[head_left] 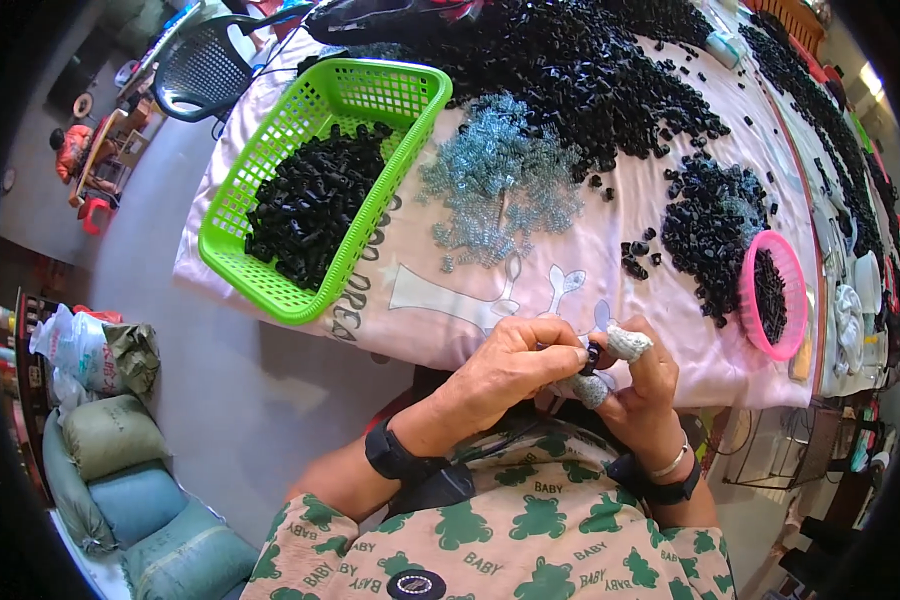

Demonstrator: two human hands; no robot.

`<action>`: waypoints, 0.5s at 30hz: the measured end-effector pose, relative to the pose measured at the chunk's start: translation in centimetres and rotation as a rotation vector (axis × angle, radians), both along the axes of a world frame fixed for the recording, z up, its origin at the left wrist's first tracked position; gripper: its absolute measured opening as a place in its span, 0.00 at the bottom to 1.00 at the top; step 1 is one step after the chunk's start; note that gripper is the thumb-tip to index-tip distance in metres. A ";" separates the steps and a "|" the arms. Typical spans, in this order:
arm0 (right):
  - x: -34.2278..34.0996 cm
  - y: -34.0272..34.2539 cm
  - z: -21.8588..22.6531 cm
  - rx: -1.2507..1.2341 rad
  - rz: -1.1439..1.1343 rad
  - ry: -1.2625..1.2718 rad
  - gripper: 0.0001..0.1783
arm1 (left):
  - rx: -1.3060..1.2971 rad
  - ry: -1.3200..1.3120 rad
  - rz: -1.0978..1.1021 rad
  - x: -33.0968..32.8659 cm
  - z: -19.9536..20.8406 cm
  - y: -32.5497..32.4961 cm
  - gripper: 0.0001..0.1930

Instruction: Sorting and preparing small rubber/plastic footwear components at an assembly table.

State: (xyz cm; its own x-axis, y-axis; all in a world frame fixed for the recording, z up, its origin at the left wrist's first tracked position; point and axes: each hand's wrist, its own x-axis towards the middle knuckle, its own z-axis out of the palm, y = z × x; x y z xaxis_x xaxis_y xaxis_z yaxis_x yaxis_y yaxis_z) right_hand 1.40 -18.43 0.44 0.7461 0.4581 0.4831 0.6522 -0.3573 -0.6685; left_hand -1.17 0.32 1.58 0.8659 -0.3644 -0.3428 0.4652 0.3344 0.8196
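Left hand: we see the left hand (515, 360) with thumb and forefinger pressed together at the left side of a small black piece (593, 356); we cannot tell whether anything sits between the tips.
Right hand: we record the right hand (652, 385) pinching that piece between thumb and forefinger, both tips wearing pale grey finger covers (629, 343).
Piece in work: we locate it between the two hands, at the table's near edge; its detail is too small to read.
Green basket: we note the green basket (267, 300) on the table to the left, holding many black parts (315, 205).
Clear parts: we find a heap of clear bluish parts (505, 175) just right of the basket.
Black heaps: we log a large black heap (590, 85) beyond it and a smaller black heap (710, 225) to the right.
Pink basket: we place the pink basket (796, 335) beside the smaller heap, dark parts inside.
Table cover: we observe pale pink, printed cloth (410, 335).
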 end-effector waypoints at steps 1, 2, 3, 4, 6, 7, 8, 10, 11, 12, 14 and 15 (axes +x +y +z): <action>0.1 0.0 0.1 0.001 0.001 -0.005 0.22 | 0.001 -0.005 0.001 0.0 0.2 0.0 0.08; 0.2 0.0 0.2 0.001 0.015 -0.013 0.24 | 0.025 -0.010 0.032 -0.1 0.4 0.0 0.08; 0.2 0.0 0.3 0.001 0.029 -0.021 0.27 | 0.048 -0.014 0.064 -0.2 0.6 -0.1 0.08; 0.2 0.0 0.5 -0.002 0.023 -0.025 0.27 | 0.046 -0.018 0.058 -0.1 0.9 -0.1 0.08; 0.2 0.3 1.0 0.028 0.014 0.001 0.28 | -0.032 0.037 0.076 0.1 1.5 0.1 0.07; 0.2 0.4 1.1 0.026 0.007 -0.008 0.28 | -0.034 0.028 0.068 0.2 1.6 0.3 0.07; 0.2 0.4 1.0 0.075 0.008 0.037 0.28 | -0.088 0.039 0.150 0.2 1.7 0.5 0.07; 0.3 0.3 0.5 0.124 0.007 0.063 0.27 | -0.137 -0.008 0.328 0.4 2.1 1.6 0.08; 0.4 0.0 0.0 0.090 -0.011 0.060 0.26 | -0.195 -0.084 0.379 0.7 2.3 2.9 0.09; 0.6 -0.3 -0.3 0.055 -0.029 0.056 0.26 | -0.256 -0.161 0.429 1.1 2.7 4.4 0.09; 0.6 -0.2 -0.3 0.056 -0.023 0.101 0.23 | -0.343 -0.113 0.725 1.9 3.9 6.9 0.12; 0.7 -0.3 -0.4 0.061 -0.018 0.110 0.23 | -0.389 -0.139 0.769 2.5 4.1 8.5 0.14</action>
